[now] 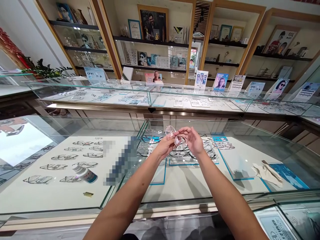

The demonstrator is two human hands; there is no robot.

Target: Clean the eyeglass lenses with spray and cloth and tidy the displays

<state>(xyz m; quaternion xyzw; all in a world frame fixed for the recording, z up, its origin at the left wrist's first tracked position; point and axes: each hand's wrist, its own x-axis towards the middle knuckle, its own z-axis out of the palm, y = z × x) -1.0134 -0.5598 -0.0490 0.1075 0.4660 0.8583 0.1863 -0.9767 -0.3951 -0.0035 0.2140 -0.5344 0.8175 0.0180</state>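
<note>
A pair of glasses with a clear, pinkish frame (180,140) is held up over the glass display case in front of me. My left hand (165,147) pinches it near the middle, its fingers closed. Curved around the right side of the same glasses is my right hand (194,141), its fingertips meeting the frame near the top. Rows of dark-framed glasses (178,153) lie beneath both hands, inside the case.
A white bottle (85,174) lies at the left, with a small gold clip (88,194) nearby. A beige cloth (268,173) rests on the right. Behind stands another glass case (150,95) with upright picture cards, backed by shelves.
</note>
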